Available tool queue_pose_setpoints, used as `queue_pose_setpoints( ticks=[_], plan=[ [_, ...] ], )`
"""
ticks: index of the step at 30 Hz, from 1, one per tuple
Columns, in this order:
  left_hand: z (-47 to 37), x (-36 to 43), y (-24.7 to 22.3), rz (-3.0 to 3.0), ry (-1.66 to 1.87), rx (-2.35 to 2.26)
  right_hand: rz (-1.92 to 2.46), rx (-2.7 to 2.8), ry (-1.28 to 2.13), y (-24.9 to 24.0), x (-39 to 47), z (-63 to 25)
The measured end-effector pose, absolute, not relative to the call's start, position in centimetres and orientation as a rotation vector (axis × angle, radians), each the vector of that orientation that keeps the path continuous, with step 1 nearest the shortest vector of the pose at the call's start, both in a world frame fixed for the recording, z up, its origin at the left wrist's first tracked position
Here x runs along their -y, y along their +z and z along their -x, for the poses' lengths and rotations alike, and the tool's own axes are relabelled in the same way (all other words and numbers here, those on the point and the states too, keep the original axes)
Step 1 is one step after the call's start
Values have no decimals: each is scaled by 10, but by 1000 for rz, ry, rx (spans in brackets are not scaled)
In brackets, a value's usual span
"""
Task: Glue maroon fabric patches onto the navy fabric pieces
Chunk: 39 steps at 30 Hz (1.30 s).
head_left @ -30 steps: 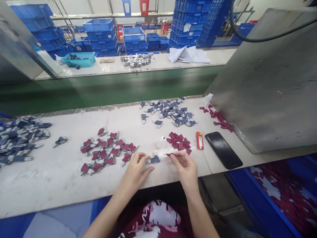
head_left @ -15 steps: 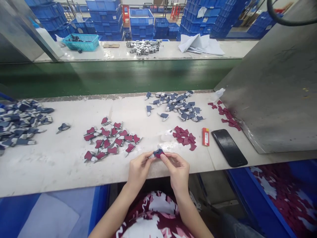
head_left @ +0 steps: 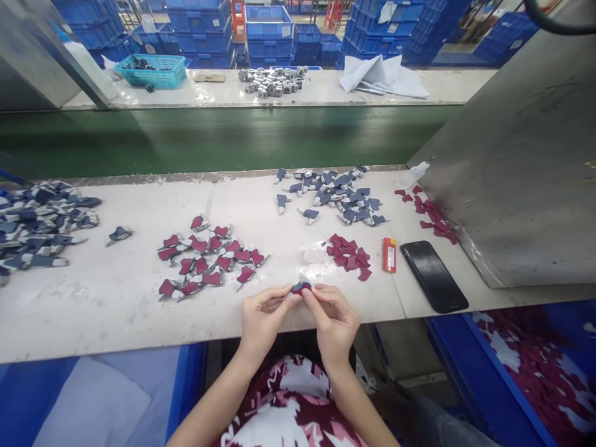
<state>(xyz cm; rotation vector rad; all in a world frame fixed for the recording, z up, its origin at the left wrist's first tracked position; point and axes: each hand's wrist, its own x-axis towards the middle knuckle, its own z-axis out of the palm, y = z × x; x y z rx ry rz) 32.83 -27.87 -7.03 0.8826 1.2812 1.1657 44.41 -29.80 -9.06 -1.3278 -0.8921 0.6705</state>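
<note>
Between my fingertips, just above the table's front edge, is a small dark blue and grey piece with a maroon patch (head_left: 302, 287). My left hand (head_left: 264, 320) pinches its left side. My right hand (head_left: 336, 320) grips the right side, thumb pressed on the maroon patch. Fingers hide much of the piece. Left of my hands lies a group of grey pieces with maroon patches (head_left: 212, 261). Beyond them to the right are several blue-and-grey pieces (head_left: 339, 192). Loose maroon patches (head_left: 349, 254) lie in a small pile right of my hands.
A red box (head_left: 390, 255) and a black phone (head_left: 434, 277) lie at the right, beside a metal panel (head_left: 521, 161). More maroon patches (head_left: 434, 214) rest against that panel. A heap of blue-grey pieces (head_left: 41, 223) occupies the left. Behind stands a green ledge (head_left: 233, 139).
My left thumb has shifted right along the piece, onto its front near the right thumb. Both hands still hold it in nearly the same place. The camera view has tilted slightly.
</note>
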Motion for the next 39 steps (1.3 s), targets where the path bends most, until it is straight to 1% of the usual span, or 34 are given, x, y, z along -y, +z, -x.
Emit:
queue_pose_setpoints(
  ticks=[4, 6, 8, 12, 14, 20, 27, 35, 39],
  plan=[
    [-330, 277, -64, -833, 1186, -1301, 1315, 1079, 451, -91, 300, -446],
    [-329, 276, -59, -820, 1170, -1302, 1303, 1114, 395, -90, 301, -449],
    [-327, 277, -55, -810, 1152, -1290, 1285, 1099, 454, -89, 300, -455],
    [-324, 278, -48, -795, 1115, -1246, 1189, 1107, 915, -83, 297, -469],
    [-324, 279, -46, -798, 1098, -1228, 1138, 1103, 1047, -80, 295, -473],
    [-326, 280, -47, -770, 1079, -1221, 1127, 1015, 1000, -78, 292, -468],
    [-330, 278, -47, -726, 1073, -1227, 1131, 1016, 1023, -79, 293, -468],
    [-330, 281, -49, -761, 1049, -1231, 1205, 949, 891, -79, 294, -460],
    [-330, 281, -48, -746, 1068, -1217, 1195, 966, 891, -78, 293, -459]
  ],
)
